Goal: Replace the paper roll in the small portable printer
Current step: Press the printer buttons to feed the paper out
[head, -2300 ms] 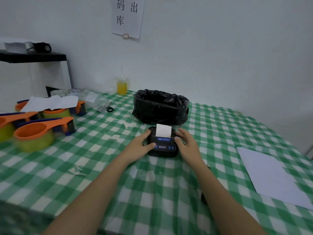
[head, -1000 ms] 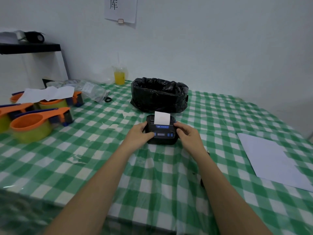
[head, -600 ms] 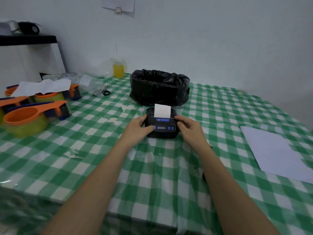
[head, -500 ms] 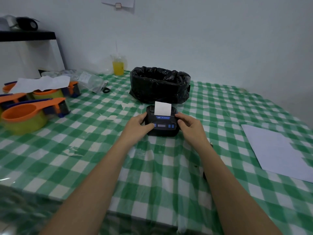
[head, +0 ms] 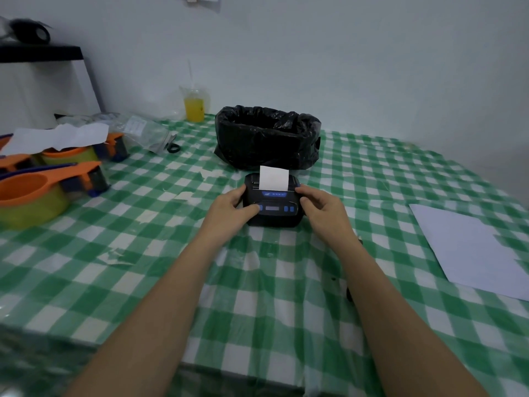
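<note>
A small black portable printer (head: 276, 216) with blue buttons rests on the green checked tablecloth (head: 160, 270) in the middle of the view. A strip of white paper (head: 274, 178) stands up out of its top slot. My left hand (head: 229, 212) grips the printer's left side, thumb on the front panel by a blue button. My right hand (head: 323, 212) holds the right side, fingers curled along its edge. The paper roll inside is hidden by the closed lid.
A bin lined with a black bag (head: 267, 138) stands just behind the printer. Orange and green tape dispensers (head: 34, 196) crowd the left. A cup of yellow drink (head: 194, 107) sits by the wall. A white sheet (head: 469, 247) lies at right.
Both hands have stayed on the printer's sides. The view has drifted slightly downward; the printer and paper strip have not visibly shifted on the cloth.
</note>
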Tool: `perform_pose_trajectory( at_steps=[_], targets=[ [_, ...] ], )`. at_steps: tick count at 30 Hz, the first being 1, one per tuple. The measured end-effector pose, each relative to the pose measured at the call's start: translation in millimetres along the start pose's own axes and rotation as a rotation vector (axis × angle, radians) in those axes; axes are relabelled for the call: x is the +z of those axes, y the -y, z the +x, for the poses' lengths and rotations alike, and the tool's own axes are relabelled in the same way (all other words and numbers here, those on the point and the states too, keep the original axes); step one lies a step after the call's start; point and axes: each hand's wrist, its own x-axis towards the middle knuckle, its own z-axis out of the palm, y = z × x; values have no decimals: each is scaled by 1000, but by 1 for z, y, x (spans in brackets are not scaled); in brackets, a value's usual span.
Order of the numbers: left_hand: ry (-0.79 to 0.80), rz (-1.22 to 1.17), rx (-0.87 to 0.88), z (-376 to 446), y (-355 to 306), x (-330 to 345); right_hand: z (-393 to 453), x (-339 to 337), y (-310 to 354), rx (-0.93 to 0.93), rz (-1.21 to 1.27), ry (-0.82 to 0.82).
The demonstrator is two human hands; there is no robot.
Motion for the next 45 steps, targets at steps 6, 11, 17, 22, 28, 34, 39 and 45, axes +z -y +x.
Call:
perform_pose_trajectory(
  at_steps=[6, 11, 17, 22, 28, 34, 39, 45],
  targets=[
    [5, -23, -10, 1, 1, 0, -1, 0, 1, -7, 1, -7],
    [10, -30, -10, 1, 0, -1, -1, 0, 0, -13, -16, -6],
    [19, -47, -17, -1, -1, -1, -1, 0, 0, -9, -11, -4],
    [16, -48, -9, -3, -3, -1, -1, 0, 1, -13, -10, -1],
    [24, -60, 1, -6, -6, -1, -1, 0, 0, -12, -3, 2],
    [-47, -51, -29, -5, -7, 1, -3, -1, 2, -6, -2, 6],
    [-79, -45, -16, -4, -8, 2, -4, -1, 2, -46, -20, -50],
    [-74, -70, -23, -4, -7, 2, -4, -2, 2, -50, -35, -66]
  ],
)
